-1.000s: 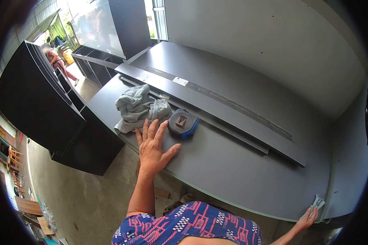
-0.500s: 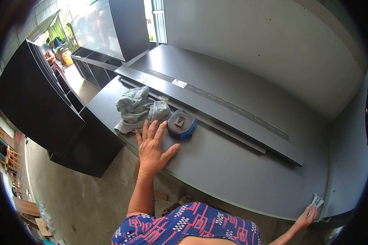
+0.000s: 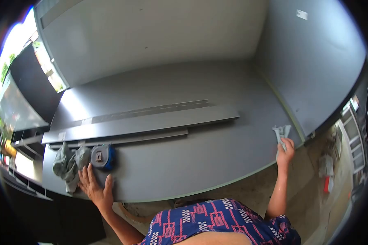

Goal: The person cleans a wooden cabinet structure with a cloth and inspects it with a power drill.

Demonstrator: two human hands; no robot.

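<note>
My left hand (image 3: 95, 188) rests with spread fingers on the near left edge of a large grey panel (image 3: 159, 171). Its fingertips lie beside a crumpled grey-green cloth (image 3: 63, 164) and just below a black and blue tape measure (image 3: 101, 157). At the panel's right end, my right hand (image 3: 286, 150) is closed around a pale rag (image 3: 282, 132), which sticks out above the fingers near the corner. Two long grey strips lie behind the cloth and tape measure; the upper strip (image 3: 151, 122) overlaps the lower strip (image 3: 159, 136).
A tall grey side panel (image 3: 319, 73) stands at the right, and a pale back panel (image 3: 151, 36) rises behind. Dark cabinet parts (image 3: 32, 77) stand at the left. A white-framed rack (image 3: 351, 141) and a red-and-white object (image 3: 328, 183) are on the right.
My view has swung to the right, showing more of the side panel and floor there. My left hand stays by the cloth; the right keeps hold of the rag near the right end.
</note>
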